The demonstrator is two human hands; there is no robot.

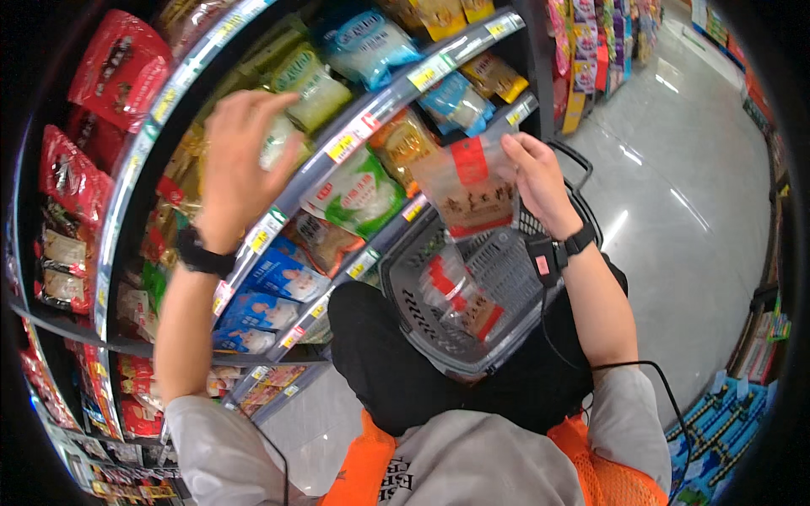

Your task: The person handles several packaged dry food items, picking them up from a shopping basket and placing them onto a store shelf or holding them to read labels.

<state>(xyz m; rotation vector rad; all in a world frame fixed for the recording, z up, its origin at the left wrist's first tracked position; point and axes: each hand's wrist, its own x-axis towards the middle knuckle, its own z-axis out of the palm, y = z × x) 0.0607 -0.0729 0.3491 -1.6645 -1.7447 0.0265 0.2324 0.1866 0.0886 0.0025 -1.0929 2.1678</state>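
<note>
My right hand (535, 174) pinches the upper corner of a clear plastic packet (478, 205) with a red top strip and a brown-red lower part bearing writing. The packet hangs above a grey plastic shopping basket (500, 272), where similar clear and red packets (459, 291) lie on the slatted bottom. My left hand (243, 155), slightly blurred, is raised in front of the shelf with its fingers apart and nothing in it. Closest to it are a green-and-clear bag (311, 88) and a partly covered white-and-green bag (278, 142).
Tiered shelves with price-tag rails (345, 142) run along the left, holding blue bags (275, 272), a green-and-white bag (361, 196) and red pouches (120, 69). My bent knees flank the basket. Grey floor (671, 183) extends right, and another display (728, 436) stands at lower right.
</note>
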